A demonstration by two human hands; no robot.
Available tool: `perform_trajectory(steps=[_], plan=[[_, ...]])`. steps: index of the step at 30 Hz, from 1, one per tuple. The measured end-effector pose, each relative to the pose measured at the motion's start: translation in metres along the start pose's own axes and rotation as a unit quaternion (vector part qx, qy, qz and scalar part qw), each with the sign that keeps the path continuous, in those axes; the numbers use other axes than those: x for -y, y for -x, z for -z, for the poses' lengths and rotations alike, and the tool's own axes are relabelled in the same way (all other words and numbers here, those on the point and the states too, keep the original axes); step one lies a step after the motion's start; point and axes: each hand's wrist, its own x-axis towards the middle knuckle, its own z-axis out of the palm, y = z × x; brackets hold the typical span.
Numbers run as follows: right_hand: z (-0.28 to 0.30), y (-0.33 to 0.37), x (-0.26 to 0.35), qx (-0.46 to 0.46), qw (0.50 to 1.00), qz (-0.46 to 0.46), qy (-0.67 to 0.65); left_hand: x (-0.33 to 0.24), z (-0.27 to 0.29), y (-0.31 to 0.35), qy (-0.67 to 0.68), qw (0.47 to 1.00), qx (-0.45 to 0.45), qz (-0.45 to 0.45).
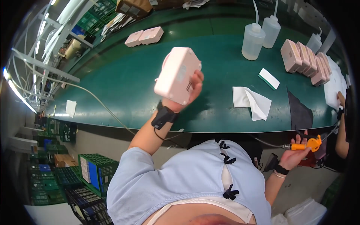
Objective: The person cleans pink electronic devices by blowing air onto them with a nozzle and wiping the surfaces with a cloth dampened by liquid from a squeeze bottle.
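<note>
My left hand point(195, 85) is closed round the lower right side of a pink box-shaped device point(174, 77), raised above the green worktable. Rounded corners, small feet and a patch of dark vent slots show on its face. A strap with a small black unit circles that wrist. Low on the right, just off the table's front edge, my right hand point(292, 158) grips an orange air blow gun point(305, 145) with a hose attached. Nearest to it on the table is a dark cloth point(300, 112). The blow gun's far end lies close to a neighbouring person's arm.
Pink devices stand in a row point(291, 56) at the right and two point(150, 35) at the back. Squeeze bottles point(253, 43), a white-and-green block point(269, 78) and a white cloth point(251, 102) lie on the worktable point(131, 82). Another person's hand point(341, 98) is far right; green crates point(99, 170) lower left.
</note>
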Motion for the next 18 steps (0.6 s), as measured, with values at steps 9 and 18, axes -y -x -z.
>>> perform_trajectory(steps=[9,18], plan=[[-0.114,0.067,0.026,0.635,0.660,0.046,0.397,-0.012,-0.004,0.090,-0.266,0.933,-0.173,-0.172],[-0.124,0.084,0.022,0.639,0.632,0.114,0.422,0.024,-0.095,0.102,-0.890,0.252,-0.286,-0.251]])
